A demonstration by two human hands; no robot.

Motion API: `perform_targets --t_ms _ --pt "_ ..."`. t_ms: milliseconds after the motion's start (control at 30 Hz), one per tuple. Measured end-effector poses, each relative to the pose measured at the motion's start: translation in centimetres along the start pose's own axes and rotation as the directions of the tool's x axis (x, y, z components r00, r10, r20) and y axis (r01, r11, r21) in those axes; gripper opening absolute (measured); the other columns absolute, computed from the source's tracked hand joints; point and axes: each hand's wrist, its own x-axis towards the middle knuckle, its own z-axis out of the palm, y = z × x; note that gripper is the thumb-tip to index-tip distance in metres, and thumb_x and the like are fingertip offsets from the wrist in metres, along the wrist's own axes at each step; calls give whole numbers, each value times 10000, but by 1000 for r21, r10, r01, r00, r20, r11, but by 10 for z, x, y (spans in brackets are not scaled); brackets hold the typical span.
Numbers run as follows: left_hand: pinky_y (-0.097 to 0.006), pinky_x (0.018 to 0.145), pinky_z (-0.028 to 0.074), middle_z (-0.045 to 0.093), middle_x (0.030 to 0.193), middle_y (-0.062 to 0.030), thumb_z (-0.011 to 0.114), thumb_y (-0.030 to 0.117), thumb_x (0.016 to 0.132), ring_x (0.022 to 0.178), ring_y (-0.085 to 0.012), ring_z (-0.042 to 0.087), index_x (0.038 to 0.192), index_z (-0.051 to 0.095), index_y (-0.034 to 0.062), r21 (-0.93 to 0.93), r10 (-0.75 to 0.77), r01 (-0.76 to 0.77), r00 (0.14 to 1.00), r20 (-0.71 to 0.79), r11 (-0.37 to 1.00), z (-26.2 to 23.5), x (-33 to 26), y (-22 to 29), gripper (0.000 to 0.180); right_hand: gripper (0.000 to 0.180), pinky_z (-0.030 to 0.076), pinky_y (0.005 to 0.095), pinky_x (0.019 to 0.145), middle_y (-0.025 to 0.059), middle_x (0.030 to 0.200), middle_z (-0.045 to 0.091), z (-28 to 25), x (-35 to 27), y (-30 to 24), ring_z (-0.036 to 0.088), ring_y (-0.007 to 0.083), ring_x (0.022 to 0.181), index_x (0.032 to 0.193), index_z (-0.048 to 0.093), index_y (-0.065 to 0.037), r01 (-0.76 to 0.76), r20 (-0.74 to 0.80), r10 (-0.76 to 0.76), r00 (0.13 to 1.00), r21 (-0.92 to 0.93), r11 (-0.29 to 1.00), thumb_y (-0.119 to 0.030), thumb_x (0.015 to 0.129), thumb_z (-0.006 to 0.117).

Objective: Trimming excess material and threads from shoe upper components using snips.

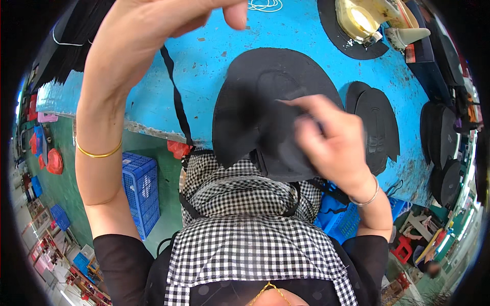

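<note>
A large flat black piece [275, 64] with rounded edges and a notched left end lies on the blue table, reaching over its near edge. My right hand [334, 135] is over its right part, fingers bent and smeared by motion. A blurred dark shape [283, 135] shows beside its thumb; I cannot tell whether the fingers grip it. My left hand [199, 13] is stretched far forward over the table. The top edge cuts off most of its fingers. Right of the large piece lie smaller stacked black pieces [375, 122] with curved outlines.
At the far right of the blue table [199, 66], a yellowish container [357, 23] and a pale cone-shaped piece [408, 36] stand near another black piece. More black pieces [438, 135] are stacked at the right edge. A black strap [175, 92] hangs over the near edge beside a blue crate [140, 188].
</note>
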Motion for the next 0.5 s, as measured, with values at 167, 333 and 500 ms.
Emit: perform_targets --t_ms 167,333,500 --pt "-192 587 459 698 724 -64 657 85 910 613 -65 605 934 658 -29 -190 -31 98 946 324 977 20 4 -23 116 353 463 383 1003 116 1311 572 -61 -93 30 589 230 1150 1296 525 7 -296 -589 414 693 292 910 -154 983 502" --pt "-247 728 515 691 760 -55 752 78 784 733 -109 640 817 689 -22 176 -85 -27 796 600 984 59 10 -38 123 338 461 358 997 102 1268 599 -107 -172 68 560 215 1180 1269 565 -11 -13 -98 787 610 991 133 -223 1014 500" --pt "-303 696 521 695 738 -93 745 115 742 698 -205 663 808 713 10 242 -78 -101 771 632 965 84 5 -53 128 322 271 211 480 -8 832 511 -124 -198 90 347 33 592 1258 521 -6 -408 -491 830 264 723 557 -233 1034 478"
